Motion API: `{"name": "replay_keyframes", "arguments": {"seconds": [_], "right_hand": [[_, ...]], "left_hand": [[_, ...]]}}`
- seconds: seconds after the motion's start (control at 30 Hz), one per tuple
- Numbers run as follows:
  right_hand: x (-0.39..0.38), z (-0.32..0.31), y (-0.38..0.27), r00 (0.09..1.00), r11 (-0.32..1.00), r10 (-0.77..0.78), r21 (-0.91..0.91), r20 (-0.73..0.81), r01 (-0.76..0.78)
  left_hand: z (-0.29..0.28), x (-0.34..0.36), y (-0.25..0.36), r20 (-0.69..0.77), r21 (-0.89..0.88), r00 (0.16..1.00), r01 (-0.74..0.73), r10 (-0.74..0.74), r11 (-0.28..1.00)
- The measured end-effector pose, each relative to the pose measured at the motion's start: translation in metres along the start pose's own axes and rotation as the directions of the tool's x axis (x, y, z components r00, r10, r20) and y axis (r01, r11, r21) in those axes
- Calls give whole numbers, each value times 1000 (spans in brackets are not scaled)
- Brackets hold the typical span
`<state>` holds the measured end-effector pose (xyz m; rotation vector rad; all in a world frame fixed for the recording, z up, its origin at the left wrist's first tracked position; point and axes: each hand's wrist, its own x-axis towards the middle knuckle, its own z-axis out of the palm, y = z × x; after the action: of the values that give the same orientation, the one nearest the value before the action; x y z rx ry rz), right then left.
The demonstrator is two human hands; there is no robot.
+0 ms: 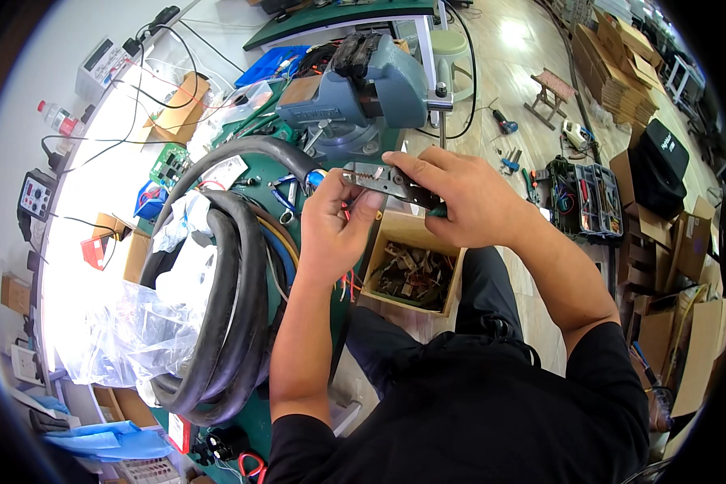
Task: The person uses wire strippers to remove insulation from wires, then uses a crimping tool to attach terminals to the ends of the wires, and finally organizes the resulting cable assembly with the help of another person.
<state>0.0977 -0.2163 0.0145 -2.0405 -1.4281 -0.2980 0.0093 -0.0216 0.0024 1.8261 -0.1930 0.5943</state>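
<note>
Head view, nearest things first: how do the two hands stand?

The right hand (472, 194) is wrapped around flat grey metal pliers with a toothed edge (391, 181), its thumb laid along the top; the left hand (331, 230) has thumb and fingers drawn in at the nose of that tool; I cannot tell whether they pinch a wire or the metal itself.

And where are the pliers?

Held up between the hands, above the green bench's edge; thin red wires (350, 284) hang below the left hand; an open, square, pale wooden box (456, 274) of scraps sits lower, beyond the lap.

What lies farther out?

To the left, a coil of thick black rubber-sheathed cable (227, 315) rests on the bench; ahead stands a heavy blue-grey metal vise (351, 93); off to the right, an open dark green toolbox (565, 192) lies on the floor; beyond it, a small wooden stool with a patterned seat (557, 83).
</note>
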Motion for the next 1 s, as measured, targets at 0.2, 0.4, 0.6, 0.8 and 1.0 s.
{"name": "replay_keyframes", "arguments": {"seconds": [0.2, 0.4, 0.6, 0.8, 1.0], "right_hand": [[-1, -2, -2, 1000, 1000, -8, -30, -7, 7], [1, -6, -7, 1000, 998, -14, -68, -8, 13], [5, -4, -5, 991, 990, -94, -115, -97, 83], [8, -4, -4, 986, 981, -137, -154, -97, 121], [8, -3, -3, 990, 985, -121, -128, -67, 112]], "left_hand": [[-5, -2, -3, 9, 47, 999, 36, -37, 998], [-5, -3, 1, -21, 85, 998, 63, -62, 994], [-7, -4, -7, 20, 119, 992, -124, 123, 985], [-9, -6, 3, 17, 36, 1000, 12, -13, 999], [-11, -6, 4, 41, 26, 999, 33, -35, 999]]}}
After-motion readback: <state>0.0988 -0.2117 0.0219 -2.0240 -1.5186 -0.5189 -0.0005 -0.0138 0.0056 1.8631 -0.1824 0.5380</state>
